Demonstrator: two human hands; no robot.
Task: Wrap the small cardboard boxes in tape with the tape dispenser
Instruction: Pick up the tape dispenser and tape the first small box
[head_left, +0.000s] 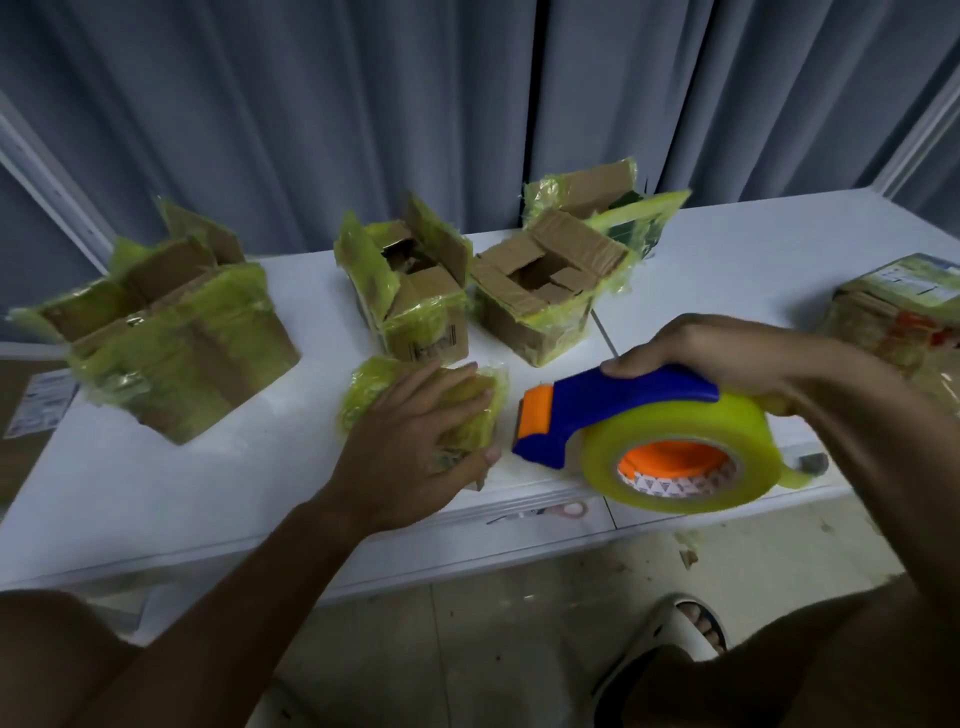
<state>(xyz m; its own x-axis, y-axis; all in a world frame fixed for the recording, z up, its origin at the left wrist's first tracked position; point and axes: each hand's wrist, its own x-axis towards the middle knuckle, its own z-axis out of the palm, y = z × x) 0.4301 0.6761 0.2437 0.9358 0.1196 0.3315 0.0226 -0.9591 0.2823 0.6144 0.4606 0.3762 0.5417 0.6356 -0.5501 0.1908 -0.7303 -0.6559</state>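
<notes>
A small cardboard box (483, 410) wrapped in yellowish tape lies near the front edge of the white table (182, 499). My left hand (415, 441) rests flat on top of it, fingers straight and thumb against its near side. My right hand (711, 353) grips the blue handle of the tape dispenser (623, 415), which hovers just right of the box. The dispenser carries a big yellow tape roll (680, 452) with an orange core, and its orange blade end points toward the box.
Three open, tape-covered cardboard boxes stand further back: a large one (171, 338) at left, one (415, 296) in the middle, one (545, 296) right of it. Another taped parcel (893, 317) sits at the right edge. Curtains hang behind. A sandalled foot (696, 629) is on the floor.
</notes>
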